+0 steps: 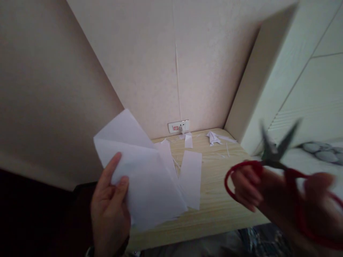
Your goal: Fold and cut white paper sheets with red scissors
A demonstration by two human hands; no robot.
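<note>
On the left, my left hand (111, 205) grips a folded sheet of white paper (150, 178) by its left edge, thumb and forefinger lying on its face. A crease slants across the sheet's upper part. My right hand (249, 185), blurred, holds red-handled scissors (276, 162) with fingers through the loops. Their blades stand apart and point up, with no paper between them. Behind the held sheet, a cut white paper strip (191, 175) lies on the wooden tabletop (219, 200).
At the back of the table sits a small folded paper shape (213, 138) among thin scraps. A wall socket (178, 126) with a plug is just above the rear edge. A white panelled headboard (284, 71) and a patterned cloth (321, 151) are on the right.
</note>
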